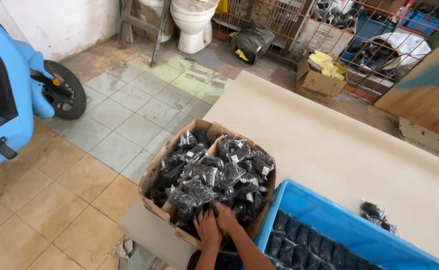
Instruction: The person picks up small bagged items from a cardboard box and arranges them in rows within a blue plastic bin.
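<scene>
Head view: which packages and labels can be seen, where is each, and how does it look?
Cardboard box: table's left edge, brown, open, full.
Clear bags: inside it, black parts, small white labels; both hands reach in.
Blue crate: right of box, rows of dark bags.
Small carton: floor behind, yellow contents.

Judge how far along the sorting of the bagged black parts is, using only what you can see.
Done: rows of bags already lie in the blue crate.
In hand: both hands, left and right, dig into the bags in the cardboard box.
Left: the box is heaped full, and one bag lies loose on the table.
</scene>
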